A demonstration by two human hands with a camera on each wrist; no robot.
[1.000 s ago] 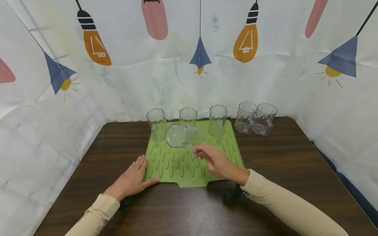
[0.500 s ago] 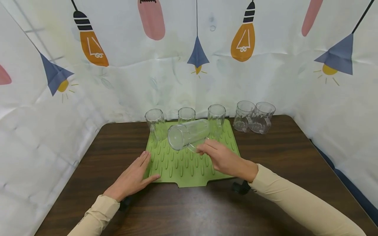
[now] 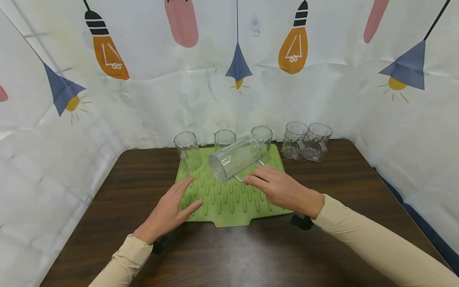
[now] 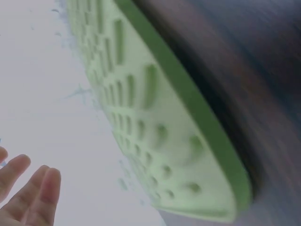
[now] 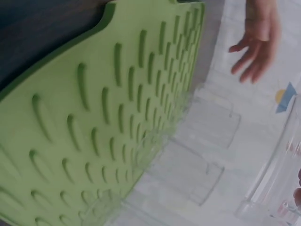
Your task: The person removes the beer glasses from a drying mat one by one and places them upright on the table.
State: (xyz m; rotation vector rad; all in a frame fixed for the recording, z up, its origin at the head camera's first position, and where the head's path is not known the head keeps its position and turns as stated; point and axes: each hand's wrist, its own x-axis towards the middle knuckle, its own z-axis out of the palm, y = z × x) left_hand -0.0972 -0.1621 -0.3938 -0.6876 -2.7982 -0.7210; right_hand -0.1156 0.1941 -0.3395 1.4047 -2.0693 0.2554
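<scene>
My right hand [image 3: 281,189] holds a clear glass beer mug [image 3: 236,157] by its handle. Above the green drying mat [image 3: 222,213], the mug is tilted on its side, one round end pointing left and downward. In the right wrist view, part of this mug [image 5: 275,174] shows at the right edge. My left hand [image 3: 167,213] is over the mat's front left part with fingers extended and thumb spread, holding nothing. Three more mugs stand upright along the mat's back: a left mug [image 3: 187,149], a middle mug [image 3: 224,136] and a right mug [image 3: 264,139], partly behind the held one.
Two glass mugs, one [image 3: 294,141] beside the other [image 3: 317,145], stand on the dark wooden table [image 3: 333,207] right of the mat. A white patterned cloth [image 3: 150,107] hangs behind the table and along its sides.
My right hand has moved right and turned the held mug, whose far end now points up to the right. My left hand has risen from the mat's left edge and shifted right.
</scene>
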